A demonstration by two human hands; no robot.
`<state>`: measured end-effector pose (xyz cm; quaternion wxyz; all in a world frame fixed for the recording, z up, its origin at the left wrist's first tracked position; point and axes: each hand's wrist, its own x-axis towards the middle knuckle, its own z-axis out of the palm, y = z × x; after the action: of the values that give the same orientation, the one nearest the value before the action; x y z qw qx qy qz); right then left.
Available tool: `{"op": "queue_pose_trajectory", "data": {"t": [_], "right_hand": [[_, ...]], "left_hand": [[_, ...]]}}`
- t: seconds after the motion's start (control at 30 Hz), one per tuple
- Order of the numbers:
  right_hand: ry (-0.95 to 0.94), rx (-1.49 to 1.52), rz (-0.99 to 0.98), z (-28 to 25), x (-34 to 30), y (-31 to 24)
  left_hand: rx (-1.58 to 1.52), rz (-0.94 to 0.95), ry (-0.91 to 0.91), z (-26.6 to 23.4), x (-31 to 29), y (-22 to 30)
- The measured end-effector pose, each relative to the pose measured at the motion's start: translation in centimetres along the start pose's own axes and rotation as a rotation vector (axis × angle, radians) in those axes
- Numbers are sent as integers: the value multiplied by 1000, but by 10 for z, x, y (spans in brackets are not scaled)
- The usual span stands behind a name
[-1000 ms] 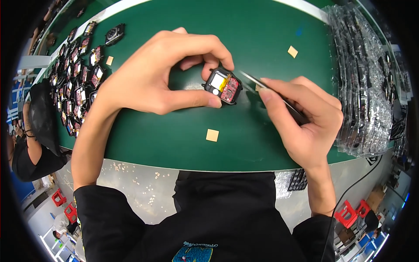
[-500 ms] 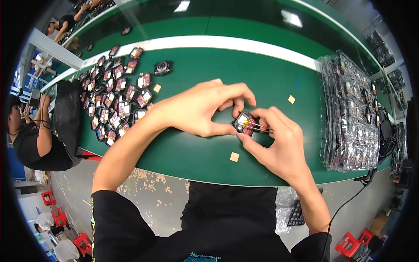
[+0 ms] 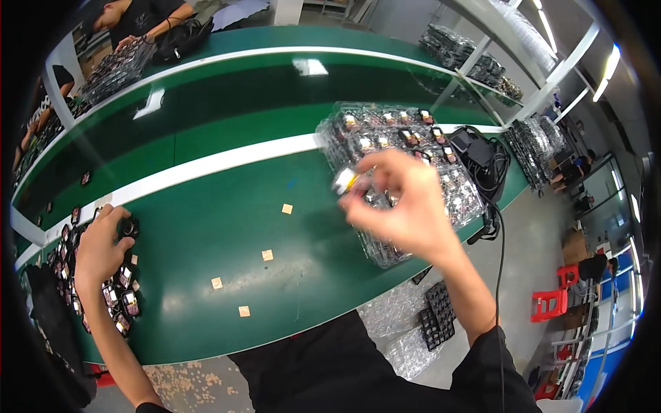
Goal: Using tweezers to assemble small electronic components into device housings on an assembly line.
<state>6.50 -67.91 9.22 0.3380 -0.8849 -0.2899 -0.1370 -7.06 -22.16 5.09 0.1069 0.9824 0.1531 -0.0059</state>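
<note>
My right hand (image 3: 407,199) is raised over the stacked clear plastic trays (image 3: 454,186) at the right. Between its thumb and fingers is a small watch-like device (image 3: 345,181), smeared by motion, with white and yellow on its face. Whether tweezers are also in this hand, I cannot tell. At the far left, my left hand (image 3: 100,248) is closed around a black watch case (image 3: 130,228) beside the pile. Similar opened watch-like devices (image 3: 130,303) with white and reddish insides lie heaped around and under that hand. More devices sit in the tray pockets.
Several small tan squares (image 3: 267,255) lie on the green table (image 3: 206,227). A clear barrier with a white rail (image 3: 227,159) runs behind. Black cables and an adapter (image 3: 485,155) are right of the trays. Black trays (image 3: 441,313) and plastic lie on the floor. Other people work beyond.
My hands have parted: the right moved with the watch-like device to the trays, the left to the black watch case by the pile. The view turned right. More tan squares now show on the table.
</note>
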Motion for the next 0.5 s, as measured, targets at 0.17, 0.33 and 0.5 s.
{"op": "queue_pose_trajectory", "data": {"t": [0.17,0.33,0.5], "right_hand": [[195,-272,308,-65,38,99],[153,-432,418,-78,43,162],[165,-268,344,-71,41,139]], "left_hand": [[-5,198,131,27,16,-2],[-138,377,303,37,26,27],[-373,447,244,41,15,53]]}}
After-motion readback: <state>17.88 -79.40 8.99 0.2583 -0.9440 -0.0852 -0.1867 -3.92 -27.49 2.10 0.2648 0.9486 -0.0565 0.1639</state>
